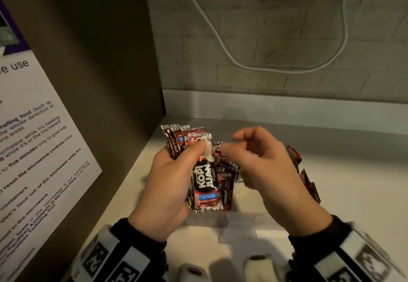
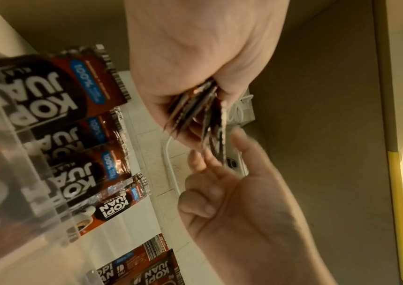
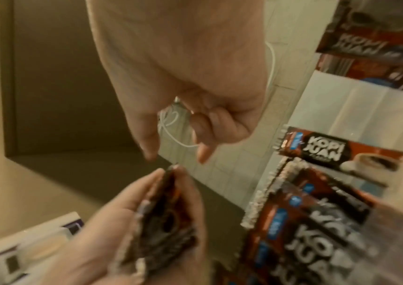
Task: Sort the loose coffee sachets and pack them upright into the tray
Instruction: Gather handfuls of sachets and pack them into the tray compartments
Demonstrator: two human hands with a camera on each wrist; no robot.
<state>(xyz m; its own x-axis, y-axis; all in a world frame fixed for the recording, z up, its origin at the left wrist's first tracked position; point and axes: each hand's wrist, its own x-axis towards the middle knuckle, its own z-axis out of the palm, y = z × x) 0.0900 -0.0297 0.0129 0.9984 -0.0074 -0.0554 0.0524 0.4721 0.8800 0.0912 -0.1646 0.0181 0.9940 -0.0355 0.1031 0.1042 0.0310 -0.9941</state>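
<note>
The left hand grips a fanned stack of Kopi Juan sachets above the clear tray, its grip pinching them under the thumb. The right hand hovers just beside the stack, fingers loosely curled, holding nothing. More sachets stand in the tray. The slick, uneven stack could slide apart and spill onto the table if the pinch loosens.

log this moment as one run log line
left hand: grips Kopi Juan sachet bundle | right hand: holds nothing, beside bundle | clear tray: some sachets inside | step: gathering, bundle not yet packed
</note>
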